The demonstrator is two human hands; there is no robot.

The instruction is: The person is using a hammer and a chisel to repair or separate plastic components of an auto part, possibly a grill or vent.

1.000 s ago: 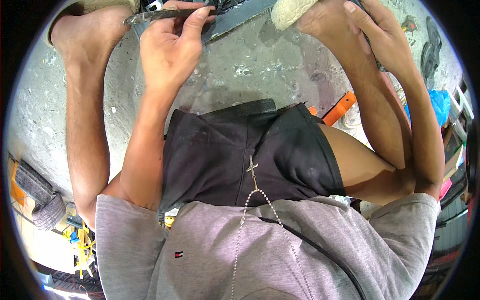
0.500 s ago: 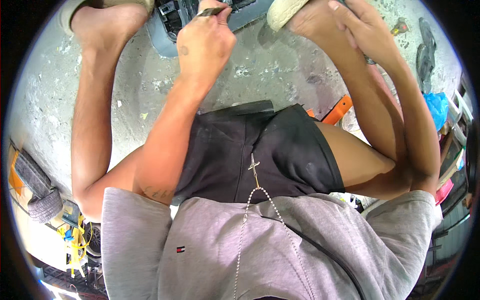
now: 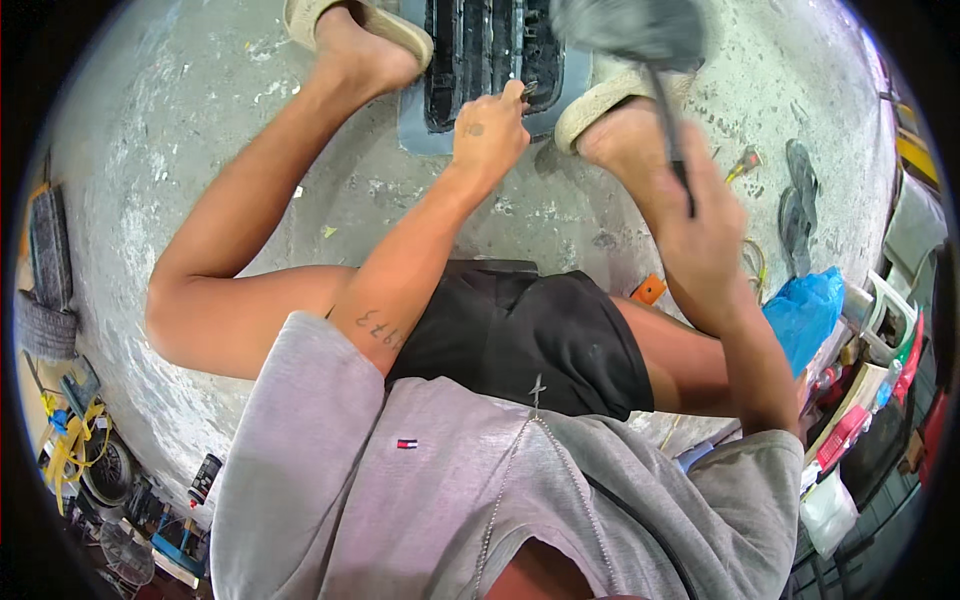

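A grey and black slatted plastic part (image 3: pixel 437 60) lies on the floor between my feet in beige sandals. My left hand (image 3: pixel 488 135) is at the near side of it, fingers closed on a thin metal tool (image 3: pixel 527 90) whose far end is mostly hidden. My right hand (image 3: pixel 705 200) grips the dark handle of a mallet-like tool, whose large dark head (image 3: pixel 625 25) is blurred by motion above my right foot (image 3: pixel 605 135), to the right of the plastic part. Whether the thin tool touches the part, I cannot tell.
At the right are dark flip-flops (image 3: pixel 795 225), a blue plastic bag (image 3: pixel 800 315), an orange object (image 3: pixel 648 290) and a white plastic chair (image 3: pixel 880 315) among clutter. At the left are tyres (image 3: pixel 45 325), a wheel (image 3: pixel 108 470) with yellow straps and other tools.
The view has shifted, showing more of the plastic part. My left hand has moved rightward over it. My right hand, earlier beside my shin, now has the mallet-like tool's head in sight, swinging.
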